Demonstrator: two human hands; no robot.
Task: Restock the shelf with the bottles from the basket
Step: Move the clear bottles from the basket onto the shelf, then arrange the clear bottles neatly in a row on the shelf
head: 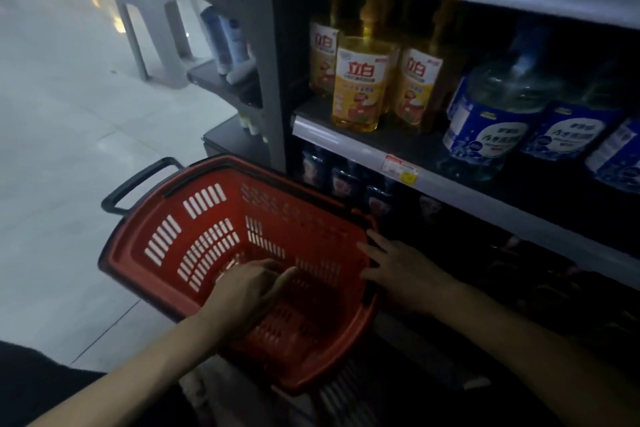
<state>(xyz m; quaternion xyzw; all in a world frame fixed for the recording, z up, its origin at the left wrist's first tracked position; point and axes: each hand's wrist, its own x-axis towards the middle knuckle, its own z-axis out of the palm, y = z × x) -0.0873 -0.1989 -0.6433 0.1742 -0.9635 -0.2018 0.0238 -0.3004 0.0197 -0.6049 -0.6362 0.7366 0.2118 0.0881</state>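
The red plastic basket (207,229) with a black handle (138,184) stands on the floor in front of the shelf (346,144). No bottle shows inside it. My left hand (247,291) reaches down into the basket with its fingers bent and thumb apart; what lies under the palm is hidden. My right hand (398,270) rests on the basket's right rim with fingers straight and spread. On the shelf stand yellow dish-soap bottles (360,87) and, to their right, clear jugs with blue labels (495,125).
Dark bottles (343,180) fill the lower shelf behind the basket. A side rack (221,80) on the shelf's left end holds white and blue tubes. A grey plastic stool (156,28) stands on the pale tiled floor beyond.
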